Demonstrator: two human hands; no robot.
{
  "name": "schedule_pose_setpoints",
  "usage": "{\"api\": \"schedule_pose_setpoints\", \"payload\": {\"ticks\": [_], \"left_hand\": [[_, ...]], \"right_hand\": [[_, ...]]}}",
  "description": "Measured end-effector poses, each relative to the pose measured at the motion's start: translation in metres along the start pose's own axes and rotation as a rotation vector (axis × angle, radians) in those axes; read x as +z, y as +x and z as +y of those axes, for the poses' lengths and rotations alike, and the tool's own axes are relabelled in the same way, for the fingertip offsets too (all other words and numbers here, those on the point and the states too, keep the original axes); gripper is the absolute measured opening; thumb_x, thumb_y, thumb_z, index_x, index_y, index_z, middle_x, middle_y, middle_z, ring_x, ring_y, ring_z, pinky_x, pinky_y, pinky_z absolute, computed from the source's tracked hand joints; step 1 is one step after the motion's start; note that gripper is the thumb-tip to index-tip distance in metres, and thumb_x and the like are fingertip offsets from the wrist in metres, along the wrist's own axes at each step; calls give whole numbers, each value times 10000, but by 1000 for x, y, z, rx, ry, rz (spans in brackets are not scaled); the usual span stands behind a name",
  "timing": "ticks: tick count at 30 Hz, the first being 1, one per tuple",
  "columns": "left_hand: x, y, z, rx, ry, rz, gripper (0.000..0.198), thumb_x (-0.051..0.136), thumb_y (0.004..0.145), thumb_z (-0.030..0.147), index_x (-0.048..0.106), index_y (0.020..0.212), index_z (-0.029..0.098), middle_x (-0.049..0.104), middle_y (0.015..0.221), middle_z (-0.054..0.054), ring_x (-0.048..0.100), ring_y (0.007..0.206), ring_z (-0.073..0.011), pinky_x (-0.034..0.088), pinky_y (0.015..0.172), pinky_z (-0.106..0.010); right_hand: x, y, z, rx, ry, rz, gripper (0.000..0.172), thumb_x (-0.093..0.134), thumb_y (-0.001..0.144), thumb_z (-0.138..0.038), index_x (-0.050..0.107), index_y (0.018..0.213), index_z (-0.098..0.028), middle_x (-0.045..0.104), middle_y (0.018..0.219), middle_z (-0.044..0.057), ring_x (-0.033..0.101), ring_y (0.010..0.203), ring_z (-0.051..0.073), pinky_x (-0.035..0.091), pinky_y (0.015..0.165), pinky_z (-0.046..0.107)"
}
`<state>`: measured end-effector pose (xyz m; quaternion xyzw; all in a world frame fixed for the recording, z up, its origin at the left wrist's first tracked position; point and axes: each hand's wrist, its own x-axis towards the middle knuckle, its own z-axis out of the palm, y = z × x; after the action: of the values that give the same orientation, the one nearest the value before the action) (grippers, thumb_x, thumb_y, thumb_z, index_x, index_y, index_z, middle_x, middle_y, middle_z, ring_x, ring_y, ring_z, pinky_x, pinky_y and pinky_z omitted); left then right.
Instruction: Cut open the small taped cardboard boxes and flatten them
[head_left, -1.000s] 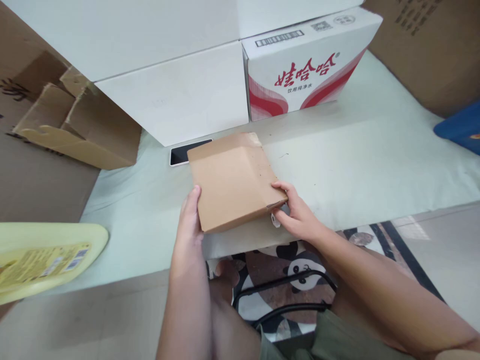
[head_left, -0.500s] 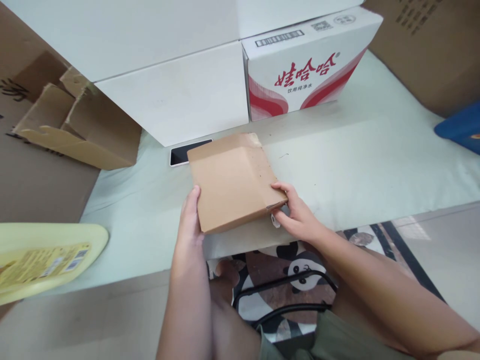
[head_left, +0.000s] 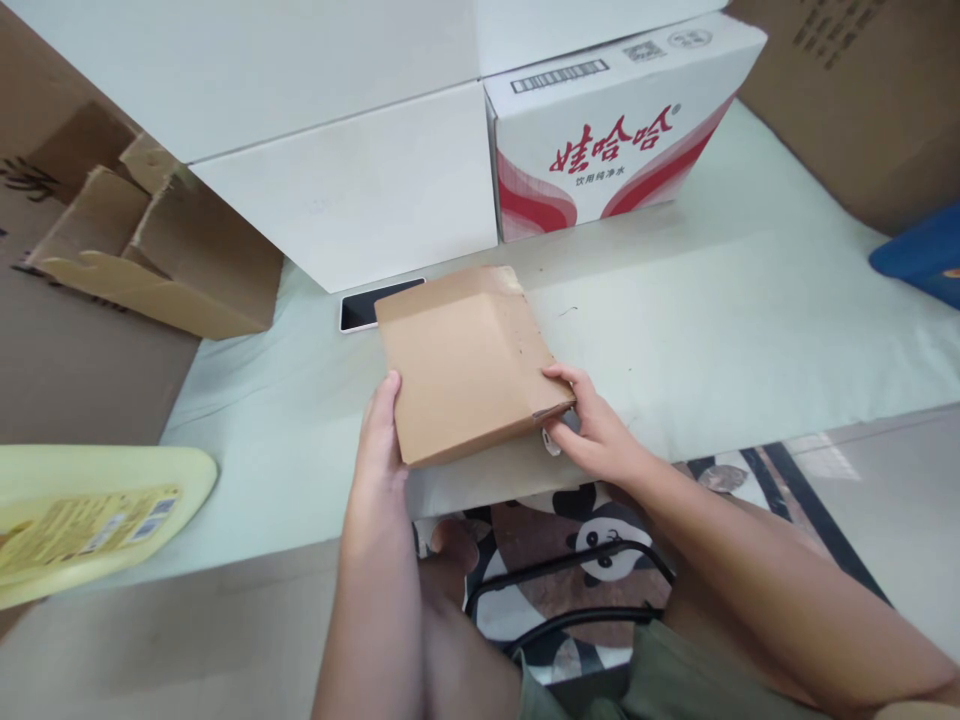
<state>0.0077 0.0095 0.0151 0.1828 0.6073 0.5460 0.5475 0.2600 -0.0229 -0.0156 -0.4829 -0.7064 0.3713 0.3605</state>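
Observation:
A flat brown cardboard box [head_left: 465,355] lies tilted over the near edge of the pale table [head_left: 750,300]. My left hand [head_left: 381,440] holds its near left corner, thumb on top and fingers hidden beneath. My right hand [head_left: 592,425] pinches the near right corner, fingers curled around the edge. A black phone [head_left: 364,308] lies flat just behind the box, partly covered by it.
A large white box [head_left: 337,150] and a red-and-white printed carton [head_left: 607,130] stand at the back. Torn brown cardboard [head_left: 150,250] sits at the left, a yellow object [head_left: 90,515] at the near left, a blue thing [head_left: 919,255] at the right edge. A panda-patterned stool [head_left: 570,570] is below.

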Motion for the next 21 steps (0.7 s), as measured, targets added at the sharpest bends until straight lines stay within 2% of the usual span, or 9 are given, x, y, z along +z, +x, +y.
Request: {"api": "schedule_pose_setpoints", "payload": {"ticks": [8, 13, 17, 21], "left_hand": [[-11, 2, -2, 87, 98, -31, 535, 855, 611, 578, 715, 903, 151, 774, 851, -115, 768, 918, -325, 650, 730, -394], [-11, 5, -1, 111, 140, -17, 566, 863, 589, 616, 695, 859, 147, 759, 802, -109, 766, 824, -317, 641, 675, -407], [-15, 6, -2, 131, 128, -35, 576, 833, 633, 655, 706, 901, 161, 776, 910, -117, 761, 908, -308, 634, 697, -375], [-19, 5, -2, 197, 92, -218, 678, 797, 665, 684, 712, 1120, 188, 745, 1202, -128, 696, 1168, -337, 624, 828, -377]], "right_hand": [[0, 1, 1, 75, 44, 33, 575, 510, 811, -231, 389, 1373, -213, 661, 1136, 121, 675, 898, 249, 571, 844, 456], [1, 1, 1, 86, 58, 30, 571, 513, 817, -240, 386, 1374, -218, 652, 1128, 117, 655, 858, 236, 563, 806, 438], [2, 0, 3, 44, 64, 17, 547, 519, 839, -263, 368, 1364, -240, 634, 1171, 118, 639, 867, 233, 552, 798, 442], [3, 0, 9, 72, 110, 103, 541, 548, 843, -266, 370, 1354, -259, 592, 1202, 115, 620, 991, 246, 538, 843, 438]]}}
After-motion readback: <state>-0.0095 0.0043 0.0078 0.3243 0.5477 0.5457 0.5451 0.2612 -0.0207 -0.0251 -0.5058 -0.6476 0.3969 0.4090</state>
